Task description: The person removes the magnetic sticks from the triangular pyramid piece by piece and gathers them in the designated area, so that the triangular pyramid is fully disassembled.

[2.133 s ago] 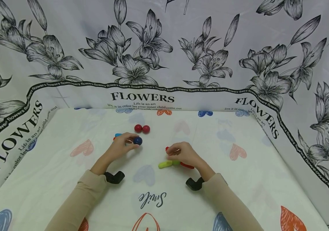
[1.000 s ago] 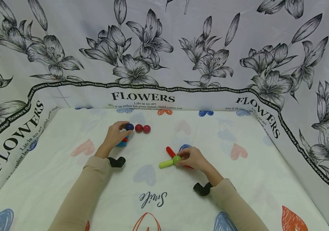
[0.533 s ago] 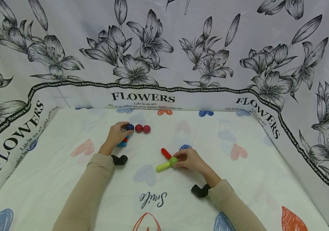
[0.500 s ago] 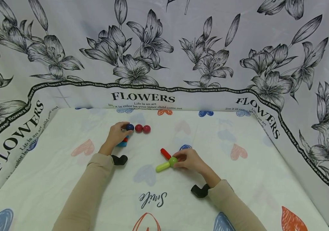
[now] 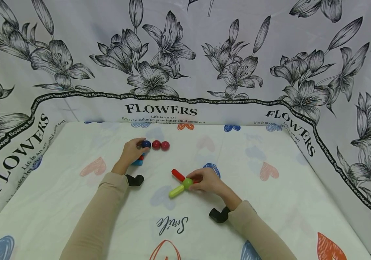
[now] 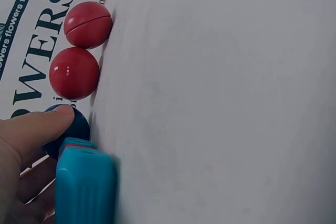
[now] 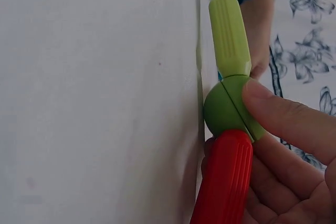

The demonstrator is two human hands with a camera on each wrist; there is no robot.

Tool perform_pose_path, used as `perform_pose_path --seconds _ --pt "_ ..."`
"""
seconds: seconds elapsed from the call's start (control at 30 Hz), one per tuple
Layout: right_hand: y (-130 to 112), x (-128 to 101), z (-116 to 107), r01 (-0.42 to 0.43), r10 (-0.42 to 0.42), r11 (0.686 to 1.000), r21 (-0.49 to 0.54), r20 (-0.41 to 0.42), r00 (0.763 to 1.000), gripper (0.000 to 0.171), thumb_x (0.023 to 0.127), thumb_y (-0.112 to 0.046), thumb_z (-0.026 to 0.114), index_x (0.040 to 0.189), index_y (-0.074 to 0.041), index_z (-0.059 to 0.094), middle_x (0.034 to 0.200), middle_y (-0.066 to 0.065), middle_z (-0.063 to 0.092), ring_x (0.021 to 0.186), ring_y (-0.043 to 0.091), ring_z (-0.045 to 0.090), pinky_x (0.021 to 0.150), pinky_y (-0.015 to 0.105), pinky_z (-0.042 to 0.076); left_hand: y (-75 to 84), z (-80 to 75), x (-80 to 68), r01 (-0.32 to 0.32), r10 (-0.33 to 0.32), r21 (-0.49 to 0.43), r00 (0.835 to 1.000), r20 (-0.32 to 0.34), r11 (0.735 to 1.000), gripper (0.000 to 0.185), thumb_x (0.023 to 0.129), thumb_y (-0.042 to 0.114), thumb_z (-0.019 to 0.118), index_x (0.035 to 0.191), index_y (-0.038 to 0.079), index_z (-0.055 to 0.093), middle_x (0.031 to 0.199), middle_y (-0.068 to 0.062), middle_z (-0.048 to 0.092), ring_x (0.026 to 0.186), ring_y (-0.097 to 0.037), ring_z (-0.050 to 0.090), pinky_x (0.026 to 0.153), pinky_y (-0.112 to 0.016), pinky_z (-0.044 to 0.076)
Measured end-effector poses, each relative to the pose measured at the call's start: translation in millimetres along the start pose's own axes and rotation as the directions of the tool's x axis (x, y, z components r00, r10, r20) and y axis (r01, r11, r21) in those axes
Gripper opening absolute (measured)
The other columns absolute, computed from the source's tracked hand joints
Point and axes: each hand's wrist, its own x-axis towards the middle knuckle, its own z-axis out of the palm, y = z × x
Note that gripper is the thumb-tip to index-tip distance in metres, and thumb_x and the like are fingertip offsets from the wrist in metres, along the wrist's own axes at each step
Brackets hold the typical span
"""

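Fingers (image 5: 139, 145) of the left hand (image 5: 131, 153) pinch a dark blue ball (image 5: 146, 144) on the table (image 5: 270, 202), thumb laid on it in the wrist view. Two red balls (image 5: 160, 145) sit in a row just beyond those fingertips, touching each other. A light blue stick (image 6: 85, 187) lies under the same hand. Fingers (image 7: 286, 116) of the right hand (image 5: 209, 181) curl around a green ball (image 5: 187, 183); a yellow-green stick (image 5: 176, 191) and a red stick (image 5: 178, 175) join it, jutting out past the fingertips.
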Motion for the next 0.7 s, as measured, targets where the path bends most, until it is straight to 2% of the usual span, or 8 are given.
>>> perform_pose_path --seconds 0.4,0.7 --pt "-4.6 3.4 3.9 -0.017 0.017 0.999 -0.039 -0.002 1.0 0.033 0.077 -0.013 0.08 0.108 -0.008 0.073 0.104 0.009 0.074 0.085 0.011 0.059 0.075 0.014 0.049 -2.7 0.9 -2.6 0.003 -0.003 -0.019 1.0 -0.016 1.0 0.053 0.093 0.018 0.062 0.141 0.002 0.045 0.135 -0.026 0.054 0.121 -0.038 0.052 0.108 -0.05 0.043" --pt "-5.8 4.1 4.1 -0.033 0.033 0.999 -0.025 -0.002 0.999 0.032 0.077 -0.013 0.08 0.108 -0.007 0.073 0.105 0.01 0.074 0.087 0.012 0.061 0.078 0.02 0.054 -2.4 2.1 -0.7 -0.022 0.021 -0.037 0.999 -0.028 0.999 0.051 0.093 0.016 0.063 0.14 0.001 0.047 0.133 -0.026 0.055 0.119 -0.038 0.054 0.105 -0.049 0.045"
